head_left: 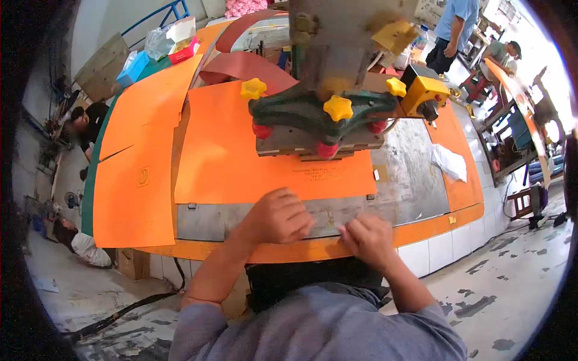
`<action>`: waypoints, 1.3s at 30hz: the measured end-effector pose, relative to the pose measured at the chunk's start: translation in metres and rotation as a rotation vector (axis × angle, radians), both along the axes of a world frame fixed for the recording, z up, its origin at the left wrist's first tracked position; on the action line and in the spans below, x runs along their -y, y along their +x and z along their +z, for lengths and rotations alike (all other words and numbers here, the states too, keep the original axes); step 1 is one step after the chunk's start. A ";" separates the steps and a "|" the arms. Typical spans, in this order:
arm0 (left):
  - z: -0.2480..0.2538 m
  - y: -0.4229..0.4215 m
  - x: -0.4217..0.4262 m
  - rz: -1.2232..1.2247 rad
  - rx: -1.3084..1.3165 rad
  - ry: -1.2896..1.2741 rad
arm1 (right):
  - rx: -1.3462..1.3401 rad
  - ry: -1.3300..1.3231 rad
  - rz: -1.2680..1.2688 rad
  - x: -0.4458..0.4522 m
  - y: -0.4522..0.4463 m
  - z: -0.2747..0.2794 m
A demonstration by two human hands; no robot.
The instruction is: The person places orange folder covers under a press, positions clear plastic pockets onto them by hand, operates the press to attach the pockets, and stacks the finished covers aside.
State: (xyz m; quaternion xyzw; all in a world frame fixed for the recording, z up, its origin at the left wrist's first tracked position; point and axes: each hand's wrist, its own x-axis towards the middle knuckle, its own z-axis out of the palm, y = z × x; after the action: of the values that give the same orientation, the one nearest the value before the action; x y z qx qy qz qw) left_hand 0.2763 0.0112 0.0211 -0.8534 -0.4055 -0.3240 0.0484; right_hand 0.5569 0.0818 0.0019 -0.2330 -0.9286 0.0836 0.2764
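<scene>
Nearest: grey cloth sleeves, forearms reaching forward. Left hand (278, 216) and right hand (367, 239) apart from each other, each curled into a loose fist at the bench's near side; contact with the surface below cannot be told. Beneath them, the orange front edge (198, 248), then a scuffed grey plate (415, 195), metallic-looking.

Just beyond the left hand, a smooth orange sheet (223, 150) lies flat on the plate, its far right portion under the press head (319, 120). Several lines of small dark print (319, 174) near its front right; too blurred to read. To the left, a second orange sheet (138, 132), slit at one side, bears a framed round emblem (143, 177), lettering illegible.

Press head: dark green, star-shaped yellow knobs (338, 108), round red parts (327, 150). Right of it, crumpled white cloth (448, 162) and a yellow control box (424, 95). Farther, reddish-brown strips (250, 71), a blue carton (133, 68), a person in blue (457, 24).
</scene>
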 end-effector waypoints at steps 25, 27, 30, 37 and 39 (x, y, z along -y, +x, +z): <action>-0.005 0.011 0.007 -0.130 0.068 0.173 | -0.112 0.067 0.172 0.025 -0.004 -0.018; -0.006 0.011 0.006 -0.134 0.061 0.161 | -0.108 0.065 0.169 0.025 -0.004 -0.019; -0.008 0.012 0.005 -0.134 0.070 0.143 | -0.106 0.063 0.166 0.025 -0.003 -0.019; -0.009 0.013 0.004 -0.132 0.043 0.123 | -0.137 0.053 0.159 0.025 -0.003 -0.022; -0.006 0.013 0.004 -0.127 0.039 0.111 | -0.140 0.056 0.157 0.025 -0.003 -0.021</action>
State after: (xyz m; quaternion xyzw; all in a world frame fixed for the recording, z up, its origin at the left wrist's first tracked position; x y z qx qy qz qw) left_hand 0.2891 0.0070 0.0150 -0.8668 -0.3330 -0.3650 0.0669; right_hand 0.5542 0.0565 -0.0194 -0.1455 -0.9243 0.0953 0.3398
